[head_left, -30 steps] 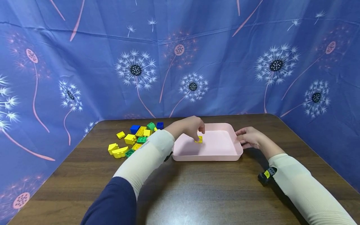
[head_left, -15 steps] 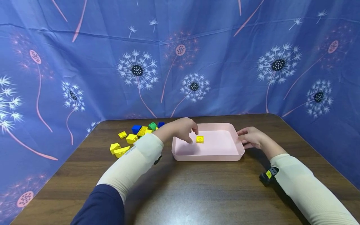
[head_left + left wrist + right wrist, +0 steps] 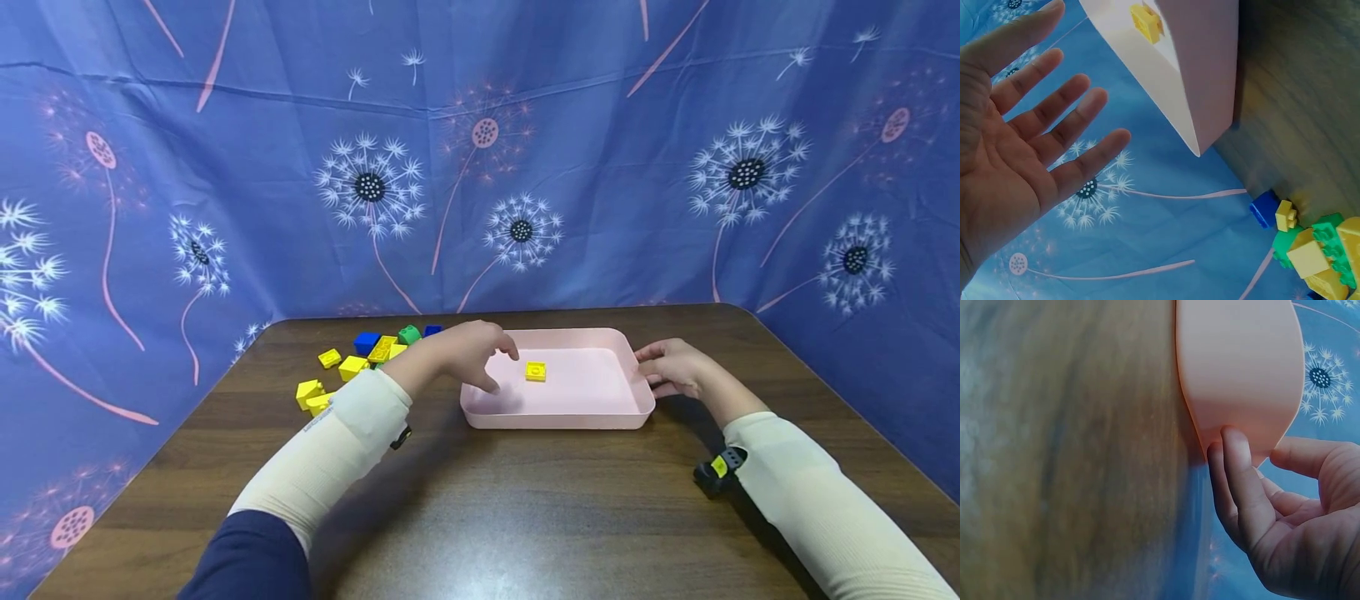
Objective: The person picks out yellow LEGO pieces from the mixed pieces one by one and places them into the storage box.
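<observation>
A shallow pink tray (image 3: 577, 421) sits on the table with a small yellow toy brick (image 3: 536, 372) inside it. My left hand (image 3: 471, 354) hovers over the tray's left end, holding nothing. Its fingers and thumb are spread in the left wrist view, where the brick (image 3: 1145, 24) shows beyond the tray wall (image 3: 1210, 75). At the tray's right end, my right hand (image 3: 675, 367) touches the outer wall. In the right wrist view, fairly straight fingers (image 3: 1241, 469) rest against the pink wall (image 3: 1241, 369), while another fingertip is at its rim.
Left of the tray lies a loose pile of yellow, green and blue toy bricks (image 3: 352, 367), partly hidden behind my left forearm. The wooden table (image 3: 525, 500) ends at the back against a blue dandelion-print cloth (image 3: 600, 167).
My left hand has let go of the yellow brick, leaving it in the tray, and has drawn back to the left with its fingers opening. The right hand stays at the tray's right end.
</observation>
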{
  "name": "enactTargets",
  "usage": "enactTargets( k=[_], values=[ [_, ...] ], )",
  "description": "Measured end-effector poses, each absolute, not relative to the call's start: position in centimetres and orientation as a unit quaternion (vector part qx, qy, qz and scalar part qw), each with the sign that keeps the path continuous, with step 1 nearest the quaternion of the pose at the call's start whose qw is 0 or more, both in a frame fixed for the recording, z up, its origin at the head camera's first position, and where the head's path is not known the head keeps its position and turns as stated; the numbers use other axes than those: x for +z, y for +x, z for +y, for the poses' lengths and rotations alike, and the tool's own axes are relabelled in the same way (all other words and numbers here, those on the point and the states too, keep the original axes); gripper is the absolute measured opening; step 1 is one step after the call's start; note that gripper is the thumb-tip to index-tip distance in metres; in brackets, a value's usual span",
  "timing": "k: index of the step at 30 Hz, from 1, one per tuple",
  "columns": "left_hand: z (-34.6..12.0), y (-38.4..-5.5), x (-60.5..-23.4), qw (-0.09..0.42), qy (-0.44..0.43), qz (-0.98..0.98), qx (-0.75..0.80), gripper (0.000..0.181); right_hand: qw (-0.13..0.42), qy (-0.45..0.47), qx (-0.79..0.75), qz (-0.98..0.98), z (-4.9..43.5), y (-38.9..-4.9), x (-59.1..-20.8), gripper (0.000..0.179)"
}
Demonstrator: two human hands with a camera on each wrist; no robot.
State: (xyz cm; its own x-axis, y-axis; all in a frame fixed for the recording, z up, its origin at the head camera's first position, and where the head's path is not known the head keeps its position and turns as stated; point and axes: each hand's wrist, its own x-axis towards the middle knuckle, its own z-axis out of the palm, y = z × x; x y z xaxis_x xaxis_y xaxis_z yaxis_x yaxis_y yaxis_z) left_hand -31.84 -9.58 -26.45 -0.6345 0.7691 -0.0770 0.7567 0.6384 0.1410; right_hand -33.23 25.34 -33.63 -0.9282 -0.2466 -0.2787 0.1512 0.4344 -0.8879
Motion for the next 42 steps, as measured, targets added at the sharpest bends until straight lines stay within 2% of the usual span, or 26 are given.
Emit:
enactTargets(
  k=[15,22,27,42],
  values=[
    [-13.0,-31.3,-27.6,0.033,0.402,0.911,0.090,0.047,0.182,-0.030,-0.526,0.830,25.5,-33.5,-33.5,0.057],
    [-14.6,-30.8,-27.1,0.028,0.378,0.920,0.097,0.056,0.183,-0.029,-0.528,0.829,25.7,-33.4,-33.6,0.058],
    [-16.1,-30.6,-27.2,0.041,0.360,0.925,0.113,0.062,0.185,-0.032,-0.528,0.829,25.8,-33.4,-33.6,0.058],
    [-20.8,-30.6,-29.0,0.077,0.289,0.948,0.110,0.050,0.188,-0.036,-0.524,0.830,25.6,-33.5,-33.9,0.058]
  ],
)
